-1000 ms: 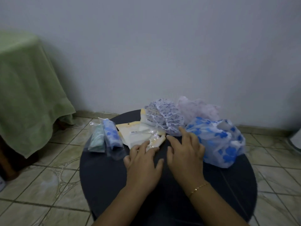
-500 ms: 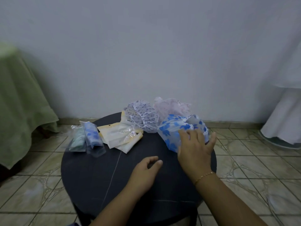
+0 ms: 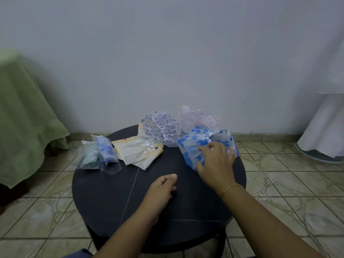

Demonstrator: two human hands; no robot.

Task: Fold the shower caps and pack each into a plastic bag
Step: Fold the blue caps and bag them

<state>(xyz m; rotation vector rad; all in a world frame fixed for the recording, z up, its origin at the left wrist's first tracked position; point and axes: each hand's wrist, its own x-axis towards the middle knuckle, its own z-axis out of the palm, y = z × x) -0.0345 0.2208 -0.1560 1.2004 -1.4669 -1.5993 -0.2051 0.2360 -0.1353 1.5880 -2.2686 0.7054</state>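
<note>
Blue-flowered cap (image 3: 193, 146): translucent, crumpled, sitting unfolded on round table (image 3: 111, 192). Right hand (image 3: 216, 162) is gripping its near side, fingers curled in; left hand (image 3: 160, 189) is resting loosely curled, holding nothing.

The right hand (image 3: 216, 161) grabs the crinkly white shower cap with blue spots (image 3: 195, 146) near the right edge of the round dark tabletop (image 3: 111, 192). The left hand (image 3: 160, 190) rests on the middle of the tabletop, fingers loosely curled. Two packed clear bags (image 3: 100, 155) lie at the left edge.
</note>
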